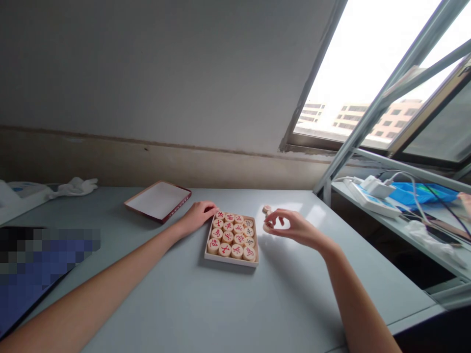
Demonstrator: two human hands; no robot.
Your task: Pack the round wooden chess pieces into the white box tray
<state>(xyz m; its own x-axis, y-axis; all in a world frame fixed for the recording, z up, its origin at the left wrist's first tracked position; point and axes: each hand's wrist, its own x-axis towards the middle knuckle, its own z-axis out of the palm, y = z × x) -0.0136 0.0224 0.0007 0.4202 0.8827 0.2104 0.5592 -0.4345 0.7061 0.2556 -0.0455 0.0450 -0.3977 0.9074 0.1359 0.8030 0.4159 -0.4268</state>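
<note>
A shallow box (231, 261) of round wooden Chinese chess pieces lies on the table, its pieces set in rows. Most carry red characters; a few along the right side have dark ones. At the box's far left corner, my left hand (198, 214) grips the edge with bent fingers. My right hand (294, 228), just right of the box, pinches a chess piece (267, 227) between thumb and fingertips, low over the tabletop. Just beyond those fingers sits another chess piece (266, 209), partly hidden by them.
The box lid (158, 200) lies inside up at the back left. A dark blurred screen-like object (40, 274) is at the left edge, with white crumpled material (77, 187) behind it. On the right, a shelf holds a power strip (371, 196), cables and a blue tray (423, 192).
</note>
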